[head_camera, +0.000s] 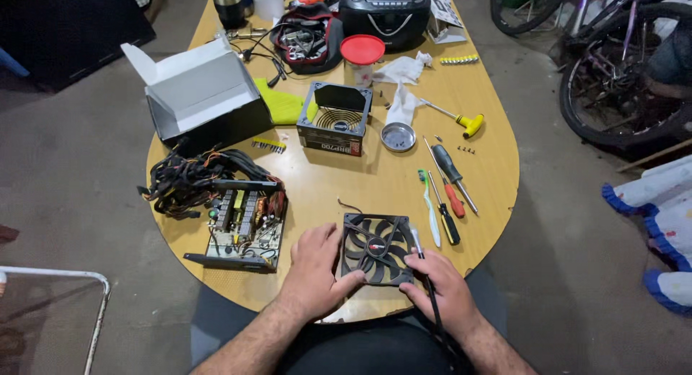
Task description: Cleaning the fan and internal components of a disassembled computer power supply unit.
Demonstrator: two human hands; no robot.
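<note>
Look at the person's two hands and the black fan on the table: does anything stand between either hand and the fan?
Nothing visible does. The left hand already rests on the black fan at its left edge, and the right hand touches its lower right corner while holding a thin brush-like tool. The fan lies flat on the wooden table.

Desk (497, 180) w/ open PSU case (336, 119), circuit board (245, 227) + cable bundle (187, 180), white box (202, 94), screwdrivers (450, 184), radio (384, 14); bikes (620, 65) nearby.
</note>
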